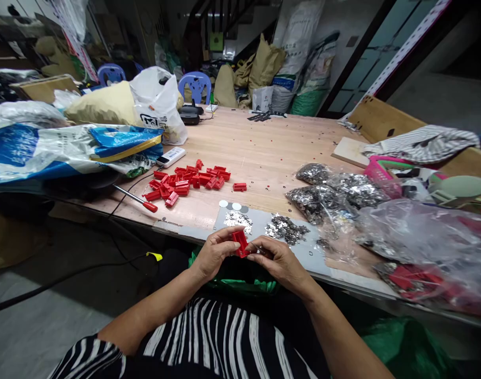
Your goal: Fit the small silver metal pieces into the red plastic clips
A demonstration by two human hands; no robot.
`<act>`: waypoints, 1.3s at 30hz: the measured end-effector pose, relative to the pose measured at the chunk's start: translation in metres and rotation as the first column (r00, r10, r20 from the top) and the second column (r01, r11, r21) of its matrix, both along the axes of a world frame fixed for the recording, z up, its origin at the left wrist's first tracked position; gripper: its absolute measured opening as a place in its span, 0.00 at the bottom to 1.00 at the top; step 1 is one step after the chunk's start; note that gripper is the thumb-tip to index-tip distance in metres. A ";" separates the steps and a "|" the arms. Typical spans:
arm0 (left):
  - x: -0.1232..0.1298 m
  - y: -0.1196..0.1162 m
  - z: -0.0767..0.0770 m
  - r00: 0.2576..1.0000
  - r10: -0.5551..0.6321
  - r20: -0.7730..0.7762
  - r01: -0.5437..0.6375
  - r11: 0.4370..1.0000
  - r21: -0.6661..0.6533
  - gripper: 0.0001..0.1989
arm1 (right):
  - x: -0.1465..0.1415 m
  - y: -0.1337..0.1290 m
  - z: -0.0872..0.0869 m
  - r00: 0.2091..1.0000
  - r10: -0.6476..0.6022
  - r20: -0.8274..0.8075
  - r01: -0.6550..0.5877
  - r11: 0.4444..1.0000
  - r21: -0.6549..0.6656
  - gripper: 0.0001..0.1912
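While both hands meet just in front of the table edge, the relations stand so:

Red clip point(240, 243): pinched between the two hands, above the lap and just short of the grey board point(260, 221) — its long axis runs roughly upright, tilted a little to the right.

Left hand point(214, 252): fingers curled closed on the clip's left and upper side, thumb on top.

Right hand point(278, 258): closed around the clip's right side; a thin dark metal piece point(260, 249) shows at its fingertips, lying towards the clip — whether it touches the clip cannot be told.

Nearer hand: both touch the clip; the left covers more of it.

Loose metal parts point(286, 229): a small heap on the grey board, just ahead of the right hand — nearer to it than to the left.

Pile of red clips point(189, 181): further up the table point(264, 147), ahead and to the left, on the left hand's side.

Screwdriver point(140, 200): red-handled, lying left of that pile.

Bags of metal parts point(335, 195): to the right, well apart from both hands.
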State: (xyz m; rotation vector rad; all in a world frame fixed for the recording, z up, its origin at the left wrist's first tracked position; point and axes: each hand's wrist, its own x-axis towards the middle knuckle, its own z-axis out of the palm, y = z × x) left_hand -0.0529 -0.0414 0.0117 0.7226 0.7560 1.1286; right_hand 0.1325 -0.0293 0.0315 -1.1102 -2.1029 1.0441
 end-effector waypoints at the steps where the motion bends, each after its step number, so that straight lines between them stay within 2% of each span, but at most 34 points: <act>1: 0.001 0.000 0.000 1.000 0.001 -0.009 -0.001 1.000 0.005 0.21 | 0.001 0.000 -0.002 1.000 -0.013 -0.003 0.013 1.000 -0.012 0.06; 6: 0.002 -0.001 -0.004 0.998 0.007 -0.060 -0.005 0.999 0.037 0.21 | 0.007 -0.001 -0.008 0.996 -0.086 -0.006 0.085 0.994 -0.063 0.09; 9: 0.000 0.001 -0.010 0.990 0.011 -0.141 0.003 0.995 0.098 0.23 | 0.012 -0.001 -0.010 0.991 -0.128 0.031 0.128 0.992 -0.010 0.11; 12: -0.003 0.004 -0.017 0.957 -0.004 -0.290 0.060 0.981 0.184 0.25 | 0.014 -0.001 -0.013 0.988 -0.131 0.082 0.125 0.989 0.076 0.14; 14: -0.006 0.007 -0.020 0.908 0.043 -0.417 0.083 0.957 0.280 0.23 | 0.014 -0.001 -0.018 0.983 -0.136 0.121 0.121 0.985 0.119 0.15; 17: -0.009 0.013 -0.022 0.786 0.181 -0.591 0.133 0.884 0.448 0.20 | 0.012 -0.002 -0.027 0.970 -0.175 0.166 0.151 0.977 0.150 0.16; 20: -0.012 0.019 -0.024 0.681 0.266 -0.682 0.216 0.817 0.535 0.19 | 0.009 -0.002 -0.034 0.956 -0.221 0.195 0.196 0.971 0.139 0.13; 22: -0.013 0.023 -0.025 0.649 0.284 -0.706 0.262 0.787 0.558 0.19 | 0.007 -0.002 -0.036 0.944 -0.231 0.233 0.204 0.970 0.136 0.11; 26: -0.014 0.029 -0.028 0.640 0.264 -0.721 0.323 0.759 0.565 0.21 | 0.005 -0.001 -0.034 0.939 -0.206 0.275 0.169 0.974 0.152 0.10; 32: -0.016 0.030 -0.030 0.646 0.180 -0.742 0.313 0.824 0.472 0.19 | 0.003 0.003 -0.032 0.938 -0.155 0.310 0.109 0.981 0.162 0.10; 39: -0.015 0.029 -0.032 0.649 0.208 -0.732 0.322 0.797 0.511 0.19 | 0.000 0.003 -0.034 0.905 -0.138 0.403 0.064 0.980 0.191 0.10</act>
